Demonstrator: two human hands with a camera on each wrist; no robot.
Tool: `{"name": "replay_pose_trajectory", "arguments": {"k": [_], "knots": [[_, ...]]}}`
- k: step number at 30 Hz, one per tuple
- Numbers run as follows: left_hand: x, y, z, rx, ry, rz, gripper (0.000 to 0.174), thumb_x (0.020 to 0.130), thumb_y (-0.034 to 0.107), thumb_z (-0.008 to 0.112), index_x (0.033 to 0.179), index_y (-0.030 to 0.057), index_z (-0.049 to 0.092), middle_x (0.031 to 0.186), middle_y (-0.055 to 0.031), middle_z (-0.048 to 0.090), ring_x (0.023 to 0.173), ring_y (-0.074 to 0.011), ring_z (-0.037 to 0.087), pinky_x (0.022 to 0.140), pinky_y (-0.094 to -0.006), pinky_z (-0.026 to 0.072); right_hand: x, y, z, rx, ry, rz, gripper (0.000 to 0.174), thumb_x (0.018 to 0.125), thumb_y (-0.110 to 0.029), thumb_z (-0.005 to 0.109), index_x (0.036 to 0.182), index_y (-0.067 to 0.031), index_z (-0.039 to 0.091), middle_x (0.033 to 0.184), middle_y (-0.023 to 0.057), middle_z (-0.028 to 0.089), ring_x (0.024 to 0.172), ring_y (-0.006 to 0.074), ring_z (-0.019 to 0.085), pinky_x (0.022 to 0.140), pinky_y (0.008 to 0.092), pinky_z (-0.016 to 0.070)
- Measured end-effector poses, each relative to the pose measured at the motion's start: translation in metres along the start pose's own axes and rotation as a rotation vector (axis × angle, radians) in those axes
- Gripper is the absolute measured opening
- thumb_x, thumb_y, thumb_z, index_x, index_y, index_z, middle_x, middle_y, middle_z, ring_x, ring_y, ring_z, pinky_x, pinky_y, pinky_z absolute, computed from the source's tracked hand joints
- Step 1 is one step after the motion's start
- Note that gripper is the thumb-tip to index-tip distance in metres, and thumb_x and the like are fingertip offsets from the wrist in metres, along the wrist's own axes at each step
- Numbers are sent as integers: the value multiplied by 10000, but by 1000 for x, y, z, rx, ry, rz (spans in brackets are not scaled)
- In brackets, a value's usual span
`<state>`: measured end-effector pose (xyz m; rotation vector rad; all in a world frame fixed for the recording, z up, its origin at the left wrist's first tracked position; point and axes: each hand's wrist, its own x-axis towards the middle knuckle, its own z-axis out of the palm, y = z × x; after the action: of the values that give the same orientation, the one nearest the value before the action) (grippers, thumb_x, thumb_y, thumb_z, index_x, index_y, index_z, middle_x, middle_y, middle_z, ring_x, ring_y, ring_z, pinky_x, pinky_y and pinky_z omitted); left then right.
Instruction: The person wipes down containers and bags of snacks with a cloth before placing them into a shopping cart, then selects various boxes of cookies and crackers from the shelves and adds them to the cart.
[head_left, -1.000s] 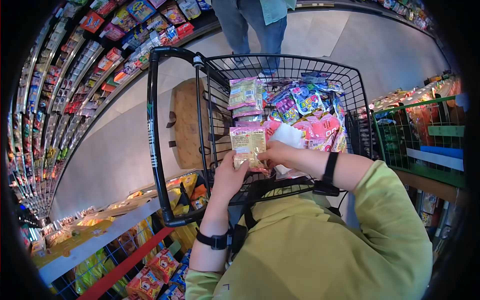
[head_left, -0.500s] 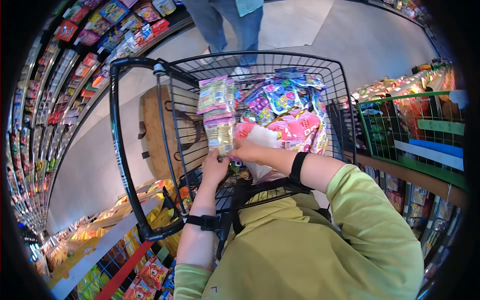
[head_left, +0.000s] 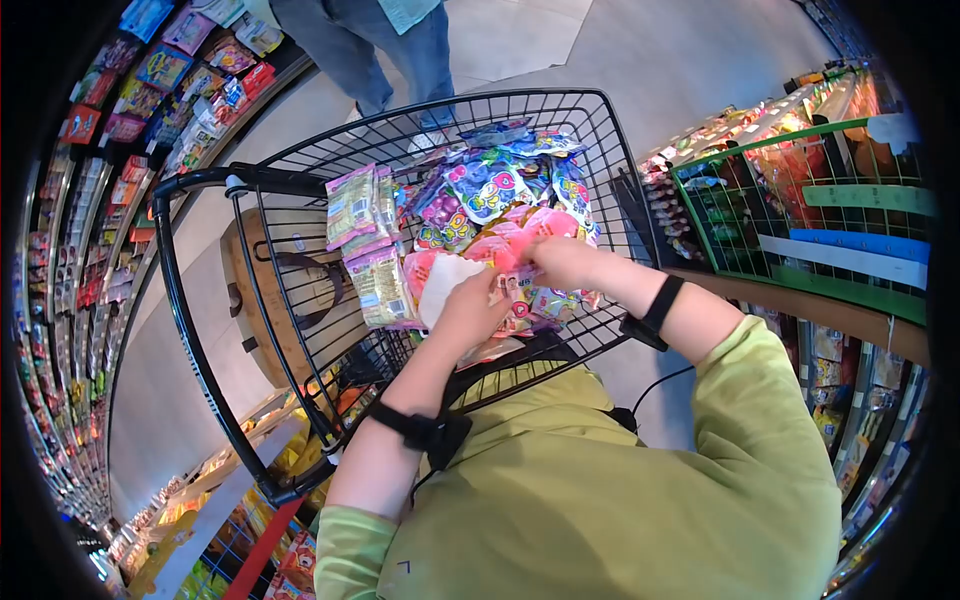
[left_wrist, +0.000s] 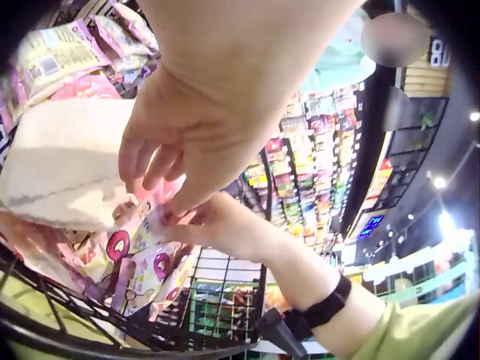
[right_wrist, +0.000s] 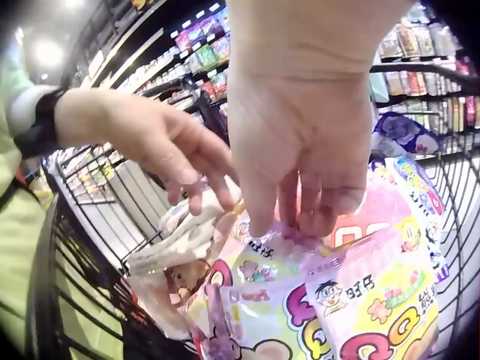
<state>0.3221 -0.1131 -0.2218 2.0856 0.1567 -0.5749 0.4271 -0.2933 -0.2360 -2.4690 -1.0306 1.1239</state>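
Inside the black wire cart, my right hand (head_left: 560, 262) reaches down into pink gummy candy bags (right_wrist: 371, 300), pinching the top edge of one between thumb and fingers. My left hand (head_left: 475, 310) hovers just left of it, fingers loosely bent and holding nothing. Under that hand lies a bag with a plain white back (left_wrist: 67, 161). Pale yellow packs with pink edges (head_left: 380, 290) are stacked along the cart's left side. Blue and purple candy bags (head_left: 490, 185) fill the far part. The right fingertips are partly hidden among the bags.
The cart's handle (head_left: 190, 340) runs along the left. Beyond the wire wall on that side is a brown bag with dark straps (head_left: 262, 330). A person in jeans (head_left: 345, 50) stands past the cart. A green wire display (head_left: 760, 200) borders the right.
Both hands have left the pale yellow pack, which now lies with the others on the left. They have moved right to the pink bags. The view has also shifted and turned.
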Motion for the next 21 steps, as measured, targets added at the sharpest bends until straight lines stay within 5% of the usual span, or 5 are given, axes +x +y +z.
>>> {"name": "replay_pose_trajectory", "arguments": {"k": [5,12,14,18,21], "knots": [[24,8,22,105,-54,-183,328,690,180,714,948,19,592,871,-165,651,848,-294,641,755,-383,499,14,-4,13,-288,38,-207,276,738,-109,649,1002,-48,598,1026,143,588,985,299,573,793,433,473],[-19,42,-35,-174,-131,-160,214,741,132,717,880,16,602,819,-86,662,795,-169,645,713,-290,496,-44,-48,-63,310,-96,-305,163,790,-80,577,923,-27,499,749,114,562,679,288,579,618,379,443],[-41,49,-50,-303,88,110,195,784,77,695,939,16,592,861,-30,641,803,-101,604,733,-255,479,-55,-64,-87,363,-77,-334,145,812,-119,571,900,-29,499,756,113,576,689,264,589,613,373,449],[-91,73,-81,-243,373,157,400,745,82,733,1102,18,563,1073,-86,616,947,-145,594,848,-285,465,-70,-97,-118,773,-67,-216,133,871,-159,535,875,-38,481,796,63,582,687,121,574,546,310,446],[-129,77,-90,149,434,299,684,647,229,819,1232,51,512,1263,-154,536,1152,-324,524,942,-386,429,-61,-121,-107,1271,-67,-174,101,884,-91,513,968,-35,517,822,0,583,695,41,533,587,222,449]]}}
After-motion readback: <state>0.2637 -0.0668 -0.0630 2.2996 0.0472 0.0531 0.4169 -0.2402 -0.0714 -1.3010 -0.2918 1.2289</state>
